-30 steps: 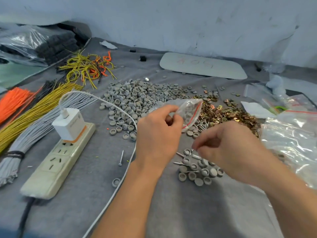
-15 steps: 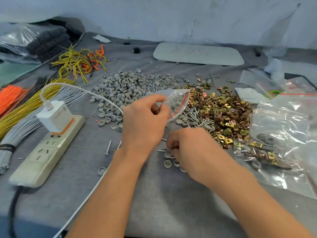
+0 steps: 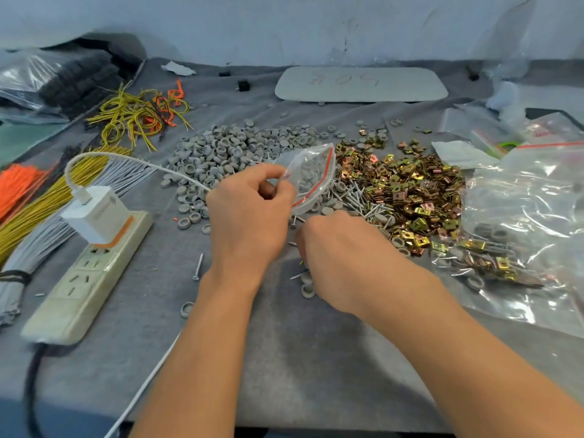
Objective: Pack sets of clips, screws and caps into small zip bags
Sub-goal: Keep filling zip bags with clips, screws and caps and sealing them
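Two grips are working here. The left grip (image 3: 249, 216) is pinching the small zip bag (image 3: 311, 175) by one edge, holding it off the desk (image 3: 316, 358). Just below the bag, the right grip (image 3: 341, 257) is curling down over a few loose caps (image 3: 307, 290); what it is holding is hidden. It is probably worth gathering the full set first, then keeping the bag's mouth gaping toward that grip.

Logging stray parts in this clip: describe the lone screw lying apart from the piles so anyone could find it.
Start at the white power strip on the left of the grey cloth. Between it and the wrist of the left hand lies one screw. Unlike the screw heap beside the brass clips, it lies alone on bare cloth.
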The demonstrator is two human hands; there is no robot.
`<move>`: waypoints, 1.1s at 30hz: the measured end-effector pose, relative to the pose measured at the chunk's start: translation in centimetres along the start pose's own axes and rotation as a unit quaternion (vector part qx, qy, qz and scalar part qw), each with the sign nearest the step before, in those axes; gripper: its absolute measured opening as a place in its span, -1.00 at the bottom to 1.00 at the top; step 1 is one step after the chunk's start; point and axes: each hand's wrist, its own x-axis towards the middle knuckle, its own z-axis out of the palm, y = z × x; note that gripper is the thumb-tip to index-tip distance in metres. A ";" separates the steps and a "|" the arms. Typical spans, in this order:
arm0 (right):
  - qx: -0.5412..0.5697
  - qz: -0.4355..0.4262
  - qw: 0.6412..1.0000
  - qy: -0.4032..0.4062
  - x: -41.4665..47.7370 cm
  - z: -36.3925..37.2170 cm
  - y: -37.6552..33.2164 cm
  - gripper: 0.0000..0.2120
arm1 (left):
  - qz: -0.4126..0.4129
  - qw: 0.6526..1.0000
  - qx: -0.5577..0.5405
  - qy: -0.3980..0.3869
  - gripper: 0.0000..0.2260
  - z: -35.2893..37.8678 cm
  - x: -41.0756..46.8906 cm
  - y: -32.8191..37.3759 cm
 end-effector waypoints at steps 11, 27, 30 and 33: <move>0.200 0.081 0.975 0.055 1.2 0.4 2.2 -0.86 | -0.002 1.000 -0.008 0.009 -0.87 -0.4 0.1 0.0; 0.863 0.233 0.449 0.023 1.4 0.8 2.5 -0.74 | -0.011 0.999 -0.033 0.013 -0.86 -0.4 0.4 -0.6; 0.791 0.249 0.556 0.056 1.6 0.9 2.6 -0.79 | -0.009 0.999 -0.041 0.006 -0.86 -0.5 0.4 -0.8; 0.648 0.229 0.722 0.081 1.6 0.9 3.1 -0.84 | -0.006 0.999 -0.045 0.006 -0.77 -0.6 0.5 -0.7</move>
